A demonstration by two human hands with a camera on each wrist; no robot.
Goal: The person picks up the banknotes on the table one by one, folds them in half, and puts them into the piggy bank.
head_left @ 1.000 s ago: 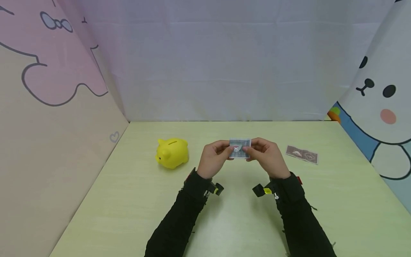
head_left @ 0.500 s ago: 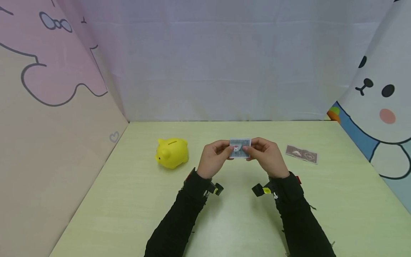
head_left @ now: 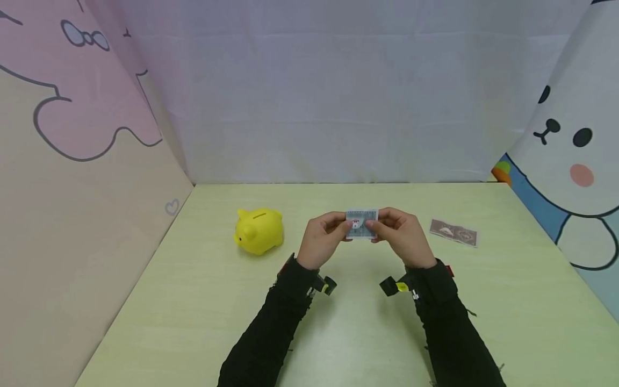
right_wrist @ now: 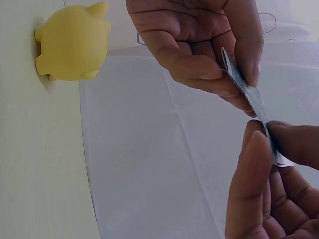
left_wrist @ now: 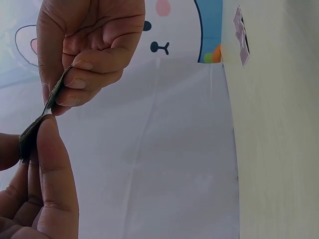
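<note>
My left hand (head_left: 320,239) and right hand (head_left: 403,236) pinch a small folded greenish-grey banknote (head_left: 360,230) between thumbs and fingers, one at each side edge. Both wrist views show it edge-on, as thin layers: the banknote (left_wrist: 33,130) above the table in the left wrist view, and the banknote (right_wrist: 249,94) in the right wrist view. To the left of my left hand stands a yellow piggy bank (head_left: 259,232) with a slot along its back. On the table right of my right hand lies a brownish creased banknote (head_left: 453,233).
A pale yellow-green table (head_left: 217,312) extends under both arms. White cloth (head_left: 338,107) hangs along its far edge, with cartoon-printed panels at the left and right sides. Small cameras are strapped to both wrists.
</note>
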